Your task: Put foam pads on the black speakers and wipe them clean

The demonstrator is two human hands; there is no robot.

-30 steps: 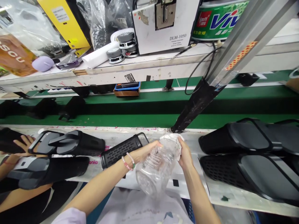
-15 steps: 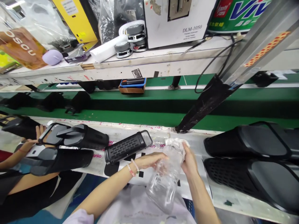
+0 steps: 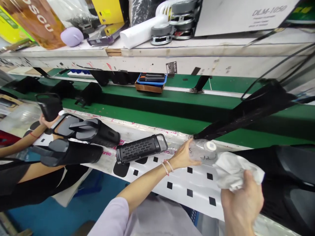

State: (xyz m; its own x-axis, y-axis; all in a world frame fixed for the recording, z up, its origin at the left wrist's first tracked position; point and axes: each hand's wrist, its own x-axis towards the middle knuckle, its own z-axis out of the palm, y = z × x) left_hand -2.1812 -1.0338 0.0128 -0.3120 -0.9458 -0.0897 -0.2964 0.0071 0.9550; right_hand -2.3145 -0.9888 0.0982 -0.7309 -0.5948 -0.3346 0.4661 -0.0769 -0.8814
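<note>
White cloth (image 3: 237, 170) is scrunched up in the right hand (image 3: 243, 201), fingers closed on it. Just beyond, the clear bottle (image 3: 203, 153) is gripped by the left hand (image 3: 182, 156) — over the bench (image 3: 107, 162), near the black post (image 3: 236, 114). A slotted black case (image 3: 137, 149) is seen lying leftward — and, farther back, a blue tray (image 3: 151, 82).
</note>
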